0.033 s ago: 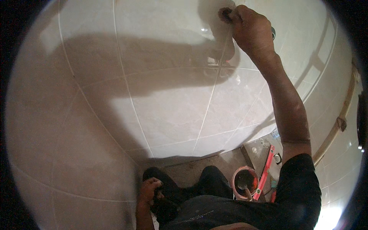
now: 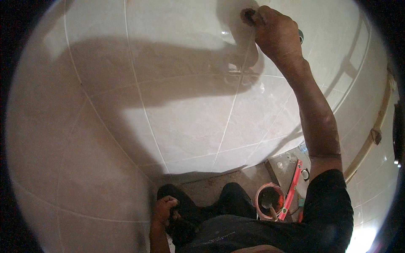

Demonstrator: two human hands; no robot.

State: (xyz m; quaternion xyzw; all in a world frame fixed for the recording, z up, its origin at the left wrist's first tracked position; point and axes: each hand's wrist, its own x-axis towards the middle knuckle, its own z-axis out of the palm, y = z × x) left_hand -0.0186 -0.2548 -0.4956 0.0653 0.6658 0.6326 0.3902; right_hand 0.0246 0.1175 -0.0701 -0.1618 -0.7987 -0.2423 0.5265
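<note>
High on the tiled wall (image 2: 185, 122), my right hand (image 2: 278, 36) is raised, its fingers closed and bent at a dark, reddish-brown round patch (image 2: 248, 17). Whether that patch is a hole in the tile or a thing in my fingers, I cannot tell. A dark rounded end with a greenish rim (image 2: 301, 36) shows past the back of this hand; the rest is hidden. Low down by my left knee, my left hand (image 2: 165, 207) is curled, with something dark at its fingers that I cannot make out.
On the floor at my right stands a pinkish-red bucket (image 2: 258, 198) of dark grey mix, with a trowel handle (image 2: 273, 214) sticking out. Beside it lies a red spirit level (image 2: 292, 189). A wooden pole (image 2: 366, 145) leans at the right wall. Bright light shines at lower right.
</note>
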